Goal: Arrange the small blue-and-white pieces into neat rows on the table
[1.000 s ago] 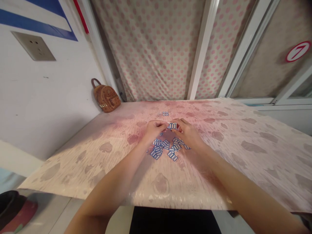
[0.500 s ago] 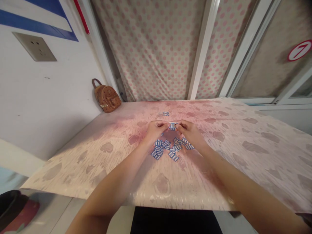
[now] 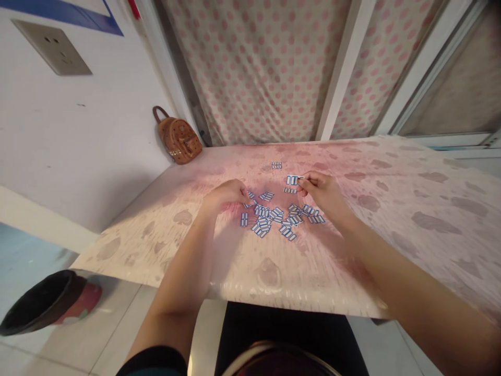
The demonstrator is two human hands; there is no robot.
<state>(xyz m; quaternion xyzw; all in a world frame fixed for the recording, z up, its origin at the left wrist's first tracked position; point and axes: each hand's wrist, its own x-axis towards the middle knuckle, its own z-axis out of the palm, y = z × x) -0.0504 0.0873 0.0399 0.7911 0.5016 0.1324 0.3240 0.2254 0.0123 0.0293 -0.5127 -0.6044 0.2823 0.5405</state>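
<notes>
Small white label stickers with blue borders point(image 3: 263, 222) lie in a loose, overlapping pile on the table. My right hand point(image 3: 319, 188) is closed, pinching a short strip of labels point(image 3: 293, 180) between thumb and fingers, raised just behind the pile. Below that strip, another row of labels point(image 3: 290, 190) shows on the table. At the pile's left side my left hand point(image 3: 229, 196) has its fingers closed on a label sticker point(image 3: 251, 196), which they partly cover. A separate pair of labels point(image 3: 244, 219) lies just in front of that hand.
A small group of labels point(image 3: 276, 165) lies apart toward the back of the patterned tablecloth point(image 3: 270, 271). A brown mini backpack point(image 3: 180, 141) leans against the wall at the back left. A dark-rimmed bin point(image 3: 50, 303) stands on the floor at left.
My hands have moved apart. The left has let go of the label strip and come down to the pile; the right keeps the strip. The camera view has tilted down and shifted left.
</notes>
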